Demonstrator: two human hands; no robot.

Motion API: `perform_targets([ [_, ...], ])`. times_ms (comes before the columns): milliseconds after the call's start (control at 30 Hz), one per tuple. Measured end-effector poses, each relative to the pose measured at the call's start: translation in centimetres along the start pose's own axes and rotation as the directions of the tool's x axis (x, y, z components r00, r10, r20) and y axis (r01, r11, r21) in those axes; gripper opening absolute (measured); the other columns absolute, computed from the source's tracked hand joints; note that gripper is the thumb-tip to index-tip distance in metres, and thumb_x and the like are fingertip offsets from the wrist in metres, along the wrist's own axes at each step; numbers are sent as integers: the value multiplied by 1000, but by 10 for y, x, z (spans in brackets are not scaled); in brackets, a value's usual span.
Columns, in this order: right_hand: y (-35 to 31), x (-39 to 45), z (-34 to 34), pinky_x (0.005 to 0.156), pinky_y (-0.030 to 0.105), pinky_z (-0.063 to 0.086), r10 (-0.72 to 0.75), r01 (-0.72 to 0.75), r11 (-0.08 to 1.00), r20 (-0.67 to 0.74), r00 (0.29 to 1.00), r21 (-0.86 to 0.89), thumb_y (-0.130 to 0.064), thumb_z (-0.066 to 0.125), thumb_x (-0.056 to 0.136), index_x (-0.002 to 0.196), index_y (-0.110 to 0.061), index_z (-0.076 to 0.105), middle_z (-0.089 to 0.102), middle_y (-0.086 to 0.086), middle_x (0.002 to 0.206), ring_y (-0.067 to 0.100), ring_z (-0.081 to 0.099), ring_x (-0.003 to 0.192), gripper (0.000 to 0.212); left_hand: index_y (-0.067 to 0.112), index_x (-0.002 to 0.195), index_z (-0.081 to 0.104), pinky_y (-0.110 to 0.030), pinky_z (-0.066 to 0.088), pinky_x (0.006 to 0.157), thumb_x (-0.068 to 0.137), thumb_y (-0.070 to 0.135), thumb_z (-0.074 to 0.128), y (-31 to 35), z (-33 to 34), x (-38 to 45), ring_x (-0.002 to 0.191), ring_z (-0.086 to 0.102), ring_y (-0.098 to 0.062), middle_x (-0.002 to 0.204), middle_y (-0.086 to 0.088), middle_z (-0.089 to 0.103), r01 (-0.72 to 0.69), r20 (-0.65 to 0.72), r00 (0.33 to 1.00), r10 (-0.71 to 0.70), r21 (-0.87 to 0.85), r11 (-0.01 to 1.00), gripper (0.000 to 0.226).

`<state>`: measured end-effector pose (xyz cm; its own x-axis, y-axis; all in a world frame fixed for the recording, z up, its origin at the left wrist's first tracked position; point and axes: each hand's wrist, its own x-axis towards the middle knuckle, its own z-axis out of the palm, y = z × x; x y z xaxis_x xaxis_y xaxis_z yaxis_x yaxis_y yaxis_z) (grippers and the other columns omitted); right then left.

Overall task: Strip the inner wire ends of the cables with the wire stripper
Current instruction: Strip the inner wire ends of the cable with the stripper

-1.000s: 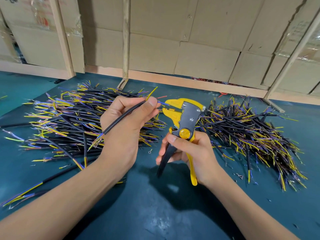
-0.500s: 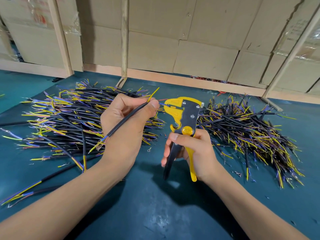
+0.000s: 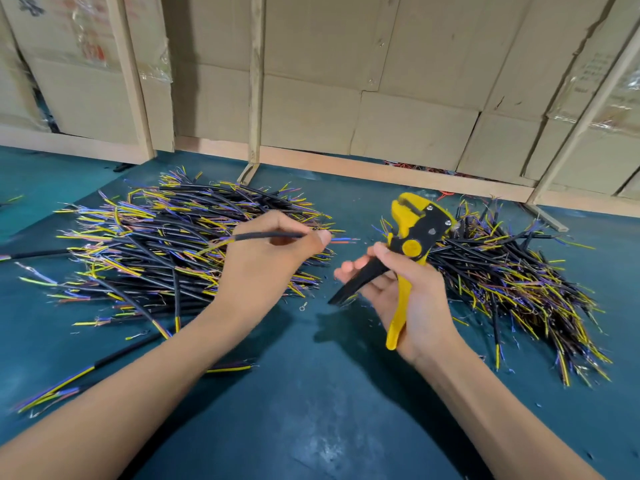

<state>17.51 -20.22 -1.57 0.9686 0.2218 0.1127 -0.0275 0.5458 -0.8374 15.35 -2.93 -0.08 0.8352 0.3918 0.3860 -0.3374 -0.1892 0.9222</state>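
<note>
Left hand (image 3: 266, 261) pinching black cable (image 3: 266, 236) level over left pile (image 3: 145, 251), inner wires (image 3: 343, 240) pointing right, right hand (image 3: 405, 289) gripping wire stripper (image 3: 412, 240) upright just beside, handles spread, apart from wire ends, right pile (image 3: 512, 271) behind

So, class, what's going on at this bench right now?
A person is stripping cable ends. The left hand pinches one black cable, its coloured inner wires pointing toward the tool. The right hand holds a yellow and black wire stripper with its handles spread, its head apart from the wires. Heaps of similar cables lie on the blue table: a left pile and a right pile.
</note>
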Motion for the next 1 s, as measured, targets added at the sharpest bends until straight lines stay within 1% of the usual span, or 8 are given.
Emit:
perform_targets([
  [133, -8, 4, -10, 75, 45, 61, -237, 211, 920, -39, 971, -331, 3, 75, 83, 87, -5, 67, 68, 10, 80, 28, 67, 76, 12, 21, 62, 66, -10, 36, 51, 84, 49, 75, -4, 1, -7, 49, 54, 1, 56, 11, 67, -87, 165, 986, 38, 304, 949, 37],
  [267, -5, -1, -10, 69, 24, 54, -331, 278, 642, 69, 941, -715, -20, 90, 72, 95, -13, 74, 70, 3, 75, 11, 63, 66, 29, 15, 62, 63, -14, 33, 48, 90, 60, 58, -6, 4, -9, 43, 47, -3, 52, 7, 63, -89, 273, 962, 6, 292, 952, 53],
  [400, 1, -6, -1, 72, 38, 55, -189, 241, 661, 153, 970, -711, -14, 89, 78, 86, -6, 69, 75, 1, 80, 16, 63, 71, 23, 6, 61, 62, -27, 36, 51, 85, 60, 59, -8, 9, -13, 48, 44, -14, 56, -13, 61, 30, 307, 950, -49, 65, 997, 59],
  [500, -2, -5, -2, 79, 57, 57, -222, 233, 726, 100, 970, -647, -5, 84, 82, 79, -15, 66, 68, 1, 73, 38, 64, 71, 21, 11, 54, 58, -18, 32, 49, 88, 58, 57, -9, 7, -14, 46, 39, -7, 48, 2, 49, -81, 282, 958, 51, 95, 992, 57],
  [600, -10, -1, -6, 77, 51, 58, -315, 276, 707, 60, 947, -651, -10, 82, 80, 76, -22, 67, 69, -1, 71, 38, 66, 72, 19, 22, 80, 71, -21, 38, 56, 97, 55, 49, -5, 7, -15, 55, 46, -6, 59, 11, 52, -216, 364, 921, 137, 187, 958, 43],
  [700, -20, 2, -10, 74, 42, 57, -371, 295, 722, 10, 928, -626, -14, 80, 77, 77, -23, 68, 70, -3, 72, 23, 66, 67, 15, 32, 109, 68, -27, 46, 74, 100, 52, 47, -3, 4, -14, 80, 55, -10, 82, 19, 63, -528, 433, 835, 338, 461, 713, 31],
  [800, -31, 9, -16, 67, 41, 57, -400, 292, 819, -126, 908, -495, -4, 81, 77, 75, -21, 69, 65, 4, 73, 27, 64, 65, 20, 20, 100, 72, -40, 46, 81, 101, 36, 53, -3, -13, 1, 83, 52, -25, 83, 4, 67, -629, 453, 777, 437, 571, 528, 24],
  [1000, -56, 22, -38, 77, 40, 55, -329, 326, 939, -550, 768, -107, 9, 67, 88, 75, -6, 63, 66, 14, 85, 22, 60, 70, 20, 44, 132, 54, -42, 25, 98, 93, 61, 49, -5, -44, 27, 121, 39, -17, 122, 17, 56, -566, 577, 814, -69, 814, 130, 43],
])
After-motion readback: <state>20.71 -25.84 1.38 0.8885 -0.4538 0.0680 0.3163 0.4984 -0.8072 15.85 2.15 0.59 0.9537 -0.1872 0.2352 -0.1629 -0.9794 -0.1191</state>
